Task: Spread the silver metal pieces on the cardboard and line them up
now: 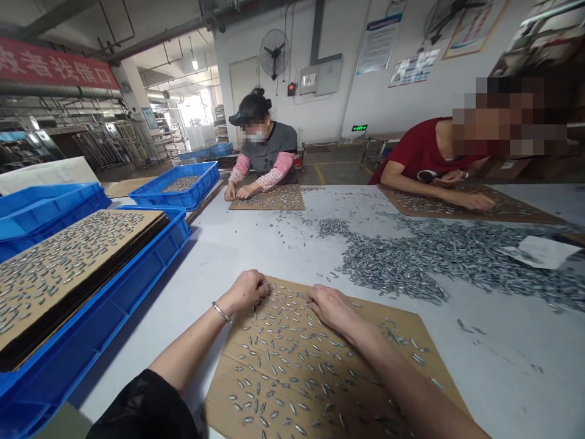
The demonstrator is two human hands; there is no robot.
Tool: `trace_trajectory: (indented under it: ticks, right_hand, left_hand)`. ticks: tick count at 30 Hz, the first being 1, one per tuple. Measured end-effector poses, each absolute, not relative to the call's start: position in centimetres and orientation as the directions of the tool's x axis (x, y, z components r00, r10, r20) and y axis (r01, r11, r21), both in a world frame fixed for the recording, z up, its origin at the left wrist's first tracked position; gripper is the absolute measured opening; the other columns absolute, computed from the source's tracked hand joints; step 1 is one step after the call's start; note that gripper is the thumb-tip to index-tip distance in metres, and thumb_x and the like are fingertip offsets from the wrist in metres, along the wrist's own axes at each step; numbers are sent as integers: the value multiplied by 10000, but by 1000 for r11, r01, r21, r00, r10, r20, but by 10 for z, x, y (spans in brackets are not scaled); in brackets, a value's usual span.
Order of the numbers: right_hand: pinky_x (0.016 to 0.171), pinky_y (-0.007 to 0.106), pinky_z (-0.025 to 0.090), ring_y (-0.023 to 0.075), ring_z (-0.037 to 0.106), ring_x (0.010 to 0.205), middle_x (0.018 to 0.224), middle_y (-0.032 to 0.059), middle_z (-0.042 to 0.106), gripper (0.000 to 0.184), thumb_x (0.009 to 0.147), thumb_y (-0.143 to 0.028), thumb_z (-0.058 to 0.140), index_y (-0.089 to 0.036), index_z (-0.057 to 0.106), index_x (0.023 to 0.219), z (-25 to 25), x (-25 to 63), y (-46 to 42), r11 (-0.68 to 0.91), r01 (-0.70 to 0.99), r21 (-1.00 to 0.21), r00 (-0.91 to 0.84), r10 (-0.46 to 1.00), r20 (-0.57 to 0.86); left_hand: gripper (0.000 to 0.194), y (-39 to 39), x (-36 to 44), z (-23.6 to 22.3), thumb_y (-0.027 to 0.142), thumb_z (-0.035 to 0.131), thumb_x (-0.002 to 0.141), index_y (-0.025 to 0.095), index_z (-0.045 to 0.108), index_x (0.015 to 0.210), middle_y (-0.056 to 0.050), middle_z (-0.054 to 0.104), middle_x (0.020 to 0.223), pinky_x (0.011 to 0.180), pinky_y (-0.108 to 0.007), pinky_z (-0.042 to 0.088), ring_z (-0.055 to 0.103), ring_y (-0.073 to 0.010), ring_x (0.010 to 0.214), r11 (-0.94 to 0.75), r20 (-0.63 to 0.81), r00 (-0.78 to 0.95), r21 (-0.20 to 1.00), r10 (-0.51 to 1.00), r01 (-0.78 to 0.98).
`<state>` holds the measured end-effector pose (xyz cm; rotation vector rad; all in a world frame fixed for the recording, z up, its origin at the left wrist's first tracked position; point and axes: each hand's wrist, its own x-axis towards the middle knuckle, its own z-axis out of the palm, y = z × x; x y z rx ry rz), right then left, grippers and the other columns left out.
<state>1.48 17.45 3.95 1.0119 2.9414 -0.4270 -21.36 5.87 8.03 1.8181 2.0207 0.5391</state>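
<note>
Bits [293, 406] lie spaced over most of the board [219, 396], some bunched near its right edge; left hand [247, 291] and right hand [332, 306] curl, grip unclear.

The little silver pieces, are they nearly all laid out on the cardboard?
Not nearly. The top sheet in the blue bin looks done, dotted all over. The left hand and right hand are at the near sheet, well covered already. Lots seems left: a big pile lies loose on the table.

Metal pieces on the cardboard sheet [292, 381]; trays [150, 244] left; loose pile [393, 262] behind, seemingly rightward.
</note>
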Motion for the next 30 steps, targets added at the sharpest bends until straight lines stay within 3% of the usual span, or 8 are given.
trace_trajectory:
  ticks: [8,12,17,21,30]
  right_hand:
    - [732,305,346,237,654,914,1056,154,697,280,1014,-217,430,-143,699,989,44,9,175,766,623,-157,-782,606,-144]
    - [767,296,369,237,657,983,1096,156,706,290,1014,-229,418,-135,684,1082,48,9,184,720,664,-202,-747,648,-148]
    - [710,279,352,221,672,945,990,120,749,257,992,-227,464,-159,711,973,47,10,193,677,693,-247,-721,662,-207]
    - [676,282,324,216,678,921,964,117,761,255,982,-225,488,-174,725,901,47,7,193,658,710,-250,-703,680,-206]
    - [672,282,330,221,669,963,1041,108,750,206,945,-249,536,-197,733,972,48,4,195,655,713,-252,-695,706,-133]
  left_hand:
    - [239,72,-194,71,126,508,847,160,673,677,-43,735,753,628,-217,427,628,-136,667,36,-42,-18,478,999,878]
    - [225,82,-173,60,146,527,874,166,713,749,-68,760,802,652,-234,465,671,-168,717,22,-82,14,416,996,909]
    - [225,92,-140,48,172,523,918,133,740,873,-173,756,995,770,-321,535,716,-260,874,17,-105,14,288,994,957]
    - [267,97,-127,48,103,477,915,92,743,905,-228,736,1023,813,-379,563,729,-308,921,20,-141,9,204,990,979]
    - [184,94,-124,59,152,563,889,115,742,867,-170,751,1010,862,-326,553,719,-268,954,-28,-165,56,171,985,985]
